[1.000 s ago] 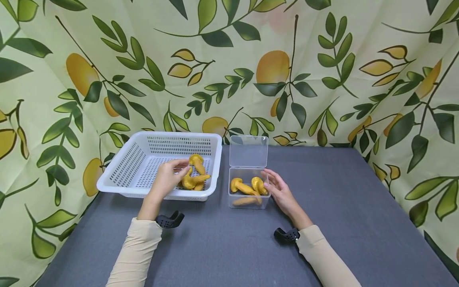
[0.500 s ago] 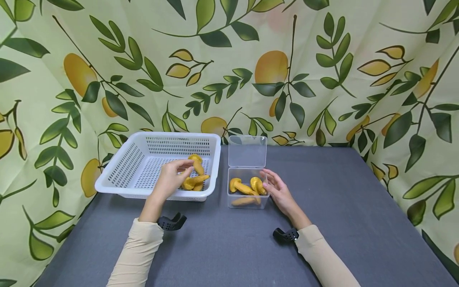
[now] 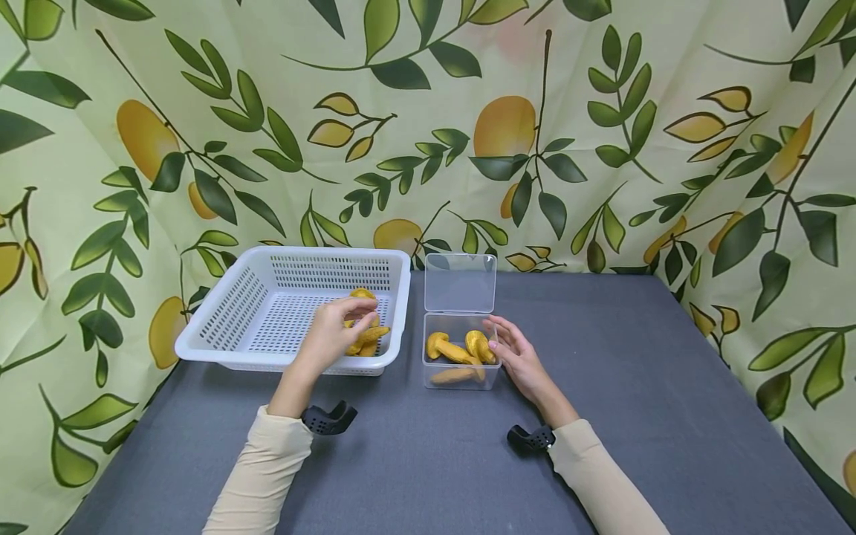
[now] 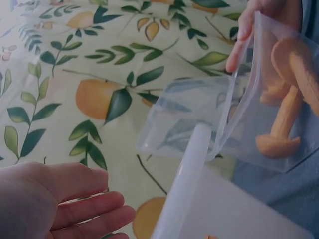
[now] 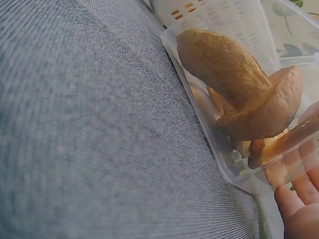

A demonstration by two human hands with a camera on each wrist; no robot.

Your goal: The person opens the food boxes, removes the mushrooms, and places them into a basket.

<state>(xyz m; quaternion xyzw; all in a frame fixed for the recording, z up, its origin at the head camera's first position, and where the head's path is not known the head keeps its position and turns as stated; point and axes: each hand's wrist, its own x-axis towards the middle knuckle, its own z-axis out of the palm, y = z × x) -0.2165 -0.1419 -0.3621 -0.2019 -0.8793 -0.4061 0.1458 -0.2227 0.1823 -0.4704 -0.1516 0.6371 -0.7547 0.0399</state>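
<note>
we had our left hand (image 3: 331, 338) in the white basket (image 3: 227, 327) w/ fingers curled onto a toy mushroom (image 3: 366, 336), right hand (image 3: 518, 357) relaxed open steadying the clear box (image 3: 460, 375), prob best pinching the stem

grey cloth-covered table (image 3: 642, 386) carries white perforated plastic basket (image 3: 247, 312) at left rear, small clear plastic box (image 3: 460, 375) with raised hinged lid just right of basket; both stand directly on cloth.
</note>
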